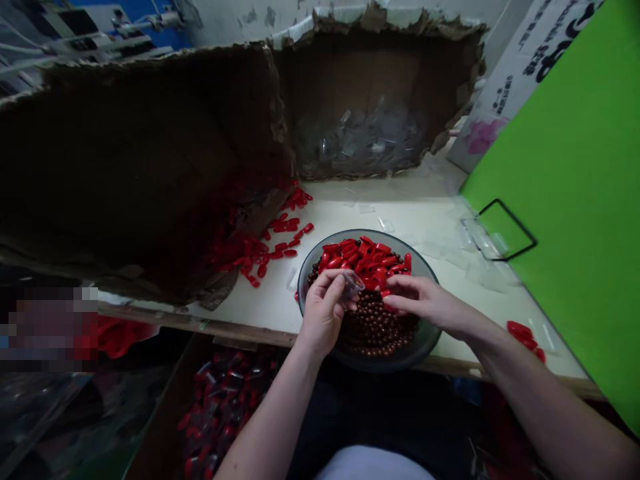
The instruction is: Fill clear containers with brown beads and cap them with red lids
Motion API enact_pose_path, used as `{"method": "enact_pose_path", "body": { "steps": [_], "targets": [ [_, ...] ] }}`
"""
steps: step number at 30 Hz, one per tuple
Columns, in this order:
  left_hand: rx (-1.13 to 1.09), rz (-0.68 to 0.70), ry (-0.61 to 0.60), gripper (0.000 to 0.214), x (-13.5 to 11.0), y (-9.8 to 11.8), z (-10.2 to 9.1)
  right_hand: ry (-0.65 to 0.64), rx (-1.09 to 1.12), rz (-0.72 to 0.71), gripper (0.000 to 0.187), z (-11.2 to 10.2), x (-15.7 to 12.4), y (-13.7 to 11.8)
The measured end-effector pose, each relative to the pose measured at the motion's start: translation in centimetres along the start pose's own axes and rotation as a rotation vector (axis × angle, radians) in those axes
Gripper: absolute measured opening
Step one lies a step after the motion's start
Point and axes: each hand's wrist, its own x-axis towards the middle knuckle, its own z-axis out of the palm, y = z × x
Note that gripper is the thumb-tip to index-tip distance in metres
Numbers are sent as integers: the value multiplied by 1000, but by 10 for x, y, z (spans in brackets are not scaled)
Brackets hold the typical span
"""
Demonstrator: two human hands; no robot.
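Before me, left hand [323, 307] pinches clear plastic case [355, 283], right hand [434, 303] grips glossy red plastic piece [386, 298], round grey bowl [427, 335] of shiny brown beads [379, 328] apparently placed for easy reach

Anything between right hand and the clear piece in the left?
Nothing visible. The right hand, seeming to hold a red piece, is across a gap from the clear piece in the left hand; beads lie below, in the bowl.

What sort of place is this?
Probably a small workshop: a worktop bears a basin of red pieces and brown beads, torn-edged cardboard boxes hold red and clear parts, and more red and clear items are heaped below.
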Motion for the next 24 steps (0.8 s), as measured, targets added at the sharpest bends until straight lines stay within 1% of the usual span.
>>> {"method": "enact_pose_path", "body": {
  "steps": [2, 3, 5, 10, 12, 14, 18, 21, 24],
  "targets": [
    [25, -14, -23, 21, -1, -2, 1, -4, 279, 43, 38, -4, -7, -5],
    [37, -21, -33, 21, -2, -2, 2, 6, 356, 60, 40, -5, -9, -7],
    [59, -35, -47, 21, -4, -3, 4, 51, 418, 57, 42, -4, -13, -11],
    [108, -71, -71, 23, -13, -4, 12, 169, 378, -108, 32, 7, -13, -18],
    [113, -86, -90, 23, -16, -6, 16, 192, 358, -148, 32, 11, -12, -21],
    [99, -98, -93, 23, -17, -9, 18, 204, 338, -149, 34, 14, -12, -21],
    [89, -104, -59, 25, -16, -15, 19, 192, 323, -70, 41, 17, -15, -18],
    [92, -99, -42, 24, -15, -17, 17, 135, 352, -63, 42, 18, -19, -17],
    [106, -83, -34, 23, -15, -18, 16, 152, 338, -48, 42, 18, -23, -19]
  ]
}}
